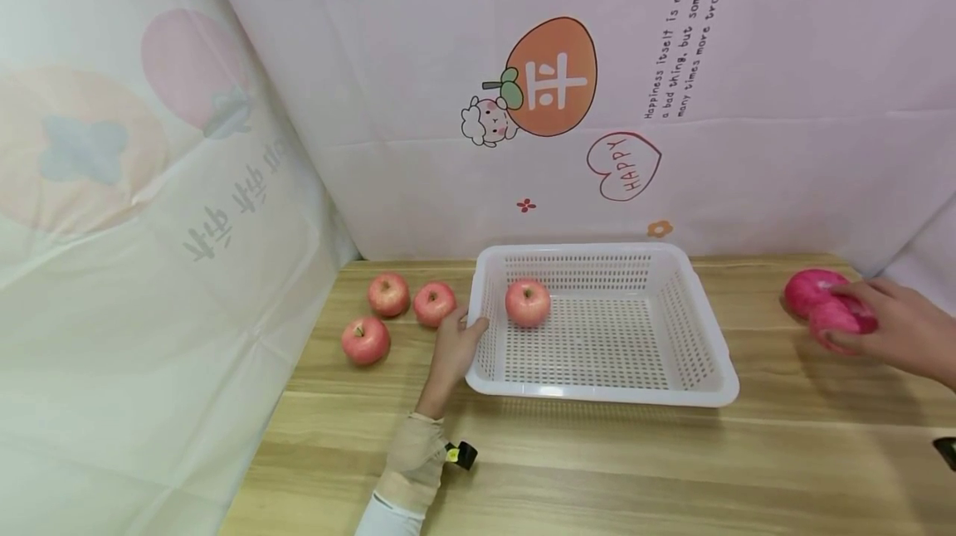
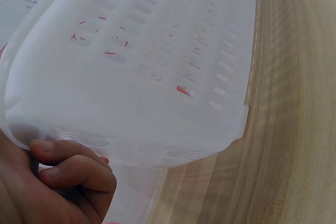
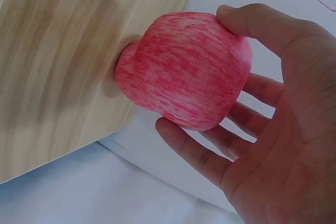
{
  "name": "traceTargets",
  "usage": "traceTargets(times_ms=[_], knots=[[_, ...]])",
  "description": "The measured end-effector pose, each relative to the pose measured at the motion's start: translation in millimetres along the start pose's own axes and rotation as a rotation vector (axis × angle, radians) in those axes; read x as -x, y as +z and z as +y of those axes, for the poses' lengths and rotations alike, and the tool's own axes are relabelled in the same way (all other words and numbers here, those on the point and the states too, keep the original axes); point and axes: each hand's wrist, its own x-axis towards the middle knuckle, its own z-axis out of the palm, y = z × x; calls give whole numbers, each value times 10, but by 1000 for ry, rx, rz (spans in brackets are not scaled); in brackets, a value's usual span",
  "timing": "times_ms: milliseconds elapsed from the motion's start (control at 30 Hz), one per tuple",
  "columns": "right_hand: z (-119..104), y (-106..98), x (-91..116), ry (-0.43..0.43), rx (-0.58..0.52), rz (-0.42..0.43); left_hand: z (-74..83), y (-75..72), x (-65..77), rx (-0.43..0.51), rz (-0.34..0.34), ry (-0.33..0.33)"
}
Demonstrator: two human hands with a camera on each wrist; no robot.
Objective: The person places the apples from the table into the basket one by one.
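Observation:
A white plastic basket (image 1: 597,393) with slotted walls stands on the wooden table. My left hand (image 1: 457,349) grips its left rim, fingers curled at the edge in the left wrist view. Inside, near the left wall, lies one red apple (image 1: 527,304). Off to the right, my right hand (image 1: 892,324) holds a pink-red streaked apple (image 3: 194,72) between thumb and fingers. Behind it a second pink apple (image 3: 128,74) rests on the table, partly hidden by the held one.
Left of the basket sit three more apples: a rear one (image 1: 388,295), one close to the left hand (image 1: 435,304), and a front one (image 1: 366,341). A printed cloth (image 1: 418,146) hangs behind the table (image 1: 597,470), and another cloth (image 1: 149,312) covers the left side.

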Motion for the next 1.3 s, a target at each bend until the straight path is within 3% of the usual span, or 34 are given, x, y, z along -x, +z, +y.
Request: traceTargets(times_ms=[200,467,1000,1300], knots=[[-11,-6,-37,10,14,-38,0,-7,7,5,-1,3],[-93,-44,-61,-32,-1,-4,-5,-6,5,10,-3,7],[-226,-212,-154,35,7,-62,-11,-12,9,6,1,-1],[-327,-315,-207,-1,36,-24,-9,-7,7,3,-1,-1]])
